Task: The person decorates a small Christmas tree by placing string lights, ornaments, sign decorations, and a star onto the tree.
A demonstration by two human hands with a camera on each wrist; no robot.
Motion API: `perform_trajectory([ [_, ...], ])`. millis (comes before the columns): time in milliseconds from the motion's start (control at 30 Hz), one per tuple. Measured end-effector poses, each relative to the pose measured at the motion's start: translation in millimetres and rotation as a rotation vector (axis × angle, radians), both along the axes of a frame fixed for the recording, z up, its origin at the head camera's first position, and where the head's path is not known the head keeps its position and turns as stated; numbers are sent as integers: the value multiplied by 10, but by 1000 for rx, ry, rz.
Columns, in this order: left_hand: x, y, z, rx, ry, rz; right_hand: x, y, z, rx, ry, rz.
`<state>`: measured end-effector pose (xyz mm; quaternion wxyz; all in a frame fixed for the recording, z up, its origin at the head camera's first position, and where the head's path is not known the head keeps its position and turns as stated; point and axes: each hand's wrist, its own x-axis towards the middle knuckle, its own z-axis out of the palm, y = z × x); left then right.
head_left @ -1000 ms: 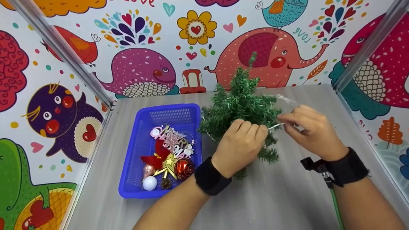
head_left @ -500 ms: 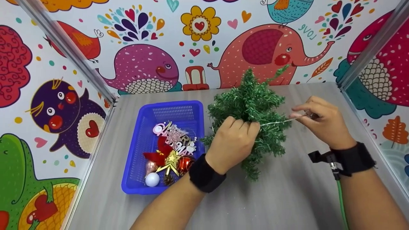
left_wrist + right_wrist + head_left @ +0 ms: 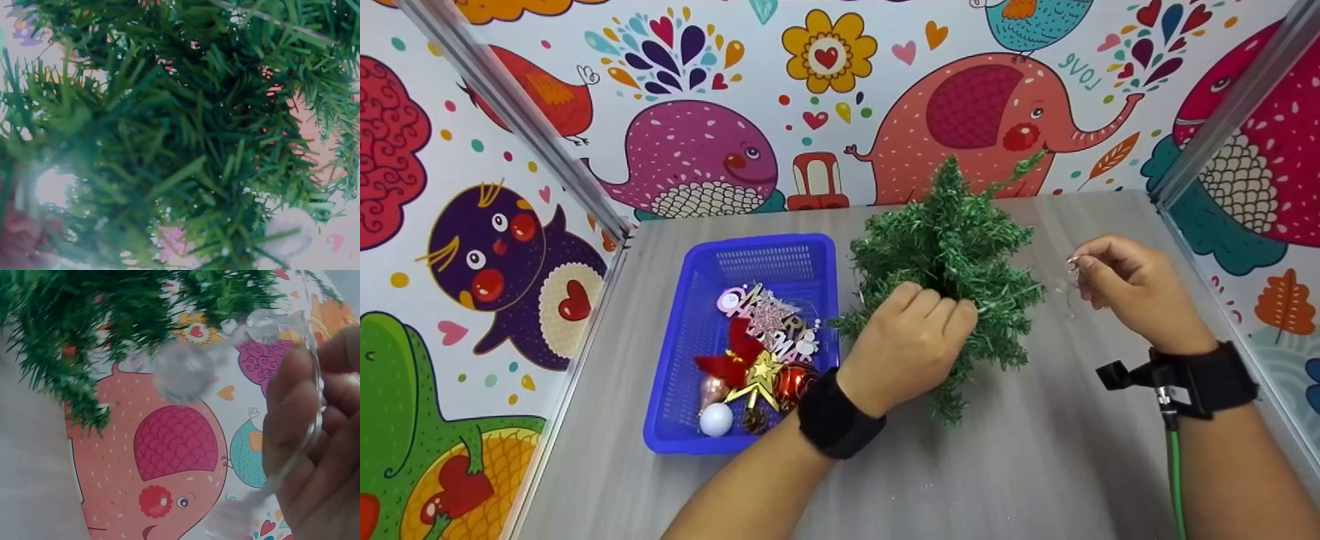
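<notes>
A small green artificial Christmas tree (image 3: 990, 255) stands in the middle of the table. My left hand (image 3: 911, 345) is on its near side, fingers curled into the branches; its fingertips are hidden, and in the left wrist view green needles (image 3: 185, 129) fill most of the picture. To the right of the tree, apart from it, my right hand (image 3: 1144, 292) pinches a clear string of lights (image 3: 315, 416). Clear round bulbs (image 3: 184, 372) on that string hang blurred beside the branches in the right wrist view. A bright spot (image 3: 53, 188) glows near blurred fingers in the left wrist view.
Left of the tree stands a blue plastic basket (image 3: 666, 352). In it lie a gold star (image 3: 763, 371), a red bow (image 3: 727, 364), a white ball (image 3: 715, 419), a red ball (image 3: 791, 384) and glittery letter decorations (image 3: 769, 315). Printed panels (image 3: 825, 112) enclose the table.
The tree has shifted and tilted, its tip now leaning right. My right hand has drawn away to the right, and the string, taut between the hands before, now hangs loose from it.
</notes>
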<state>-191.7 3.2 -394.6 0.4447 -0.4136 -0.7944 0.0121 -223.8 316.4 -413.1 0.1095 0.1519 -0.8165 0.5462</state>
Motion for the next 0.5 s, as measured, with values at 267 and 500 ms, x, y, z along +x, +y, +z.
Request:
perform_trajectory([
  [267, 24, -27, -44, -57, 14, -111, -7, -183, -33, -513, -171, 11],
  [500, 48, -43, -68, -84, -19, -138, -29, -194, -52, -762, -271, 198],
])
